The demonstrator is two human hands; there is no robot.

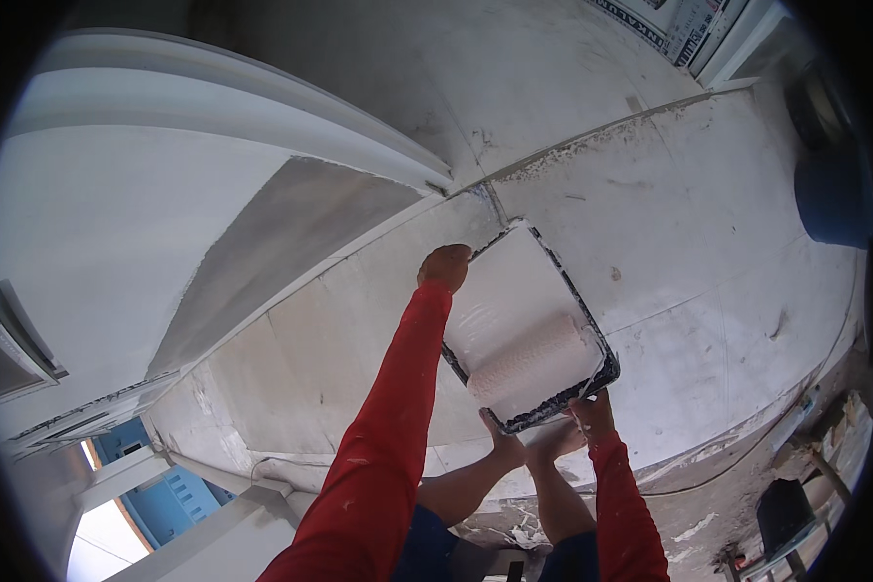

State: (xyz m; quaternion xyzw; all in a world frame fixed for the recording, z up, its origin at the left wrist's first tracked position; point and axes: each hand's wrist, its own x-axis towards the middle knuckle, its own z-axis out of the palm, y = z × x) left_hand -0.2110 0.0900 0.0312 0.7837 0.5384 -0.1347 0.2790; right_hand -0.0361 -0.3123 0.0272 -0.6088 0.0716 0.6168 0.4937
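Observation:
A black paint tray [606,371] with white paint coating its inside is held between my hands, just above or on the floor. My left hand [446,266] is closed on the tray's far left edge. At the near right corner my right hand [593,413] is closed on the rim, its fingers partly hidden. A paint roller [529,361], its nap covered in white paint, lies across the near half of the tray. Its handle cannot be made out. Both my sleeves are red, with specks of paint.
Pale, paint-stained floor tiles [689,223] surround the tray. A half-painted wall [272,252] with a grey patch runs along the left. A dark blue bucket [832,199] stands at the right. Debris and a cable lie at the near right, beside a dark object [784,514].

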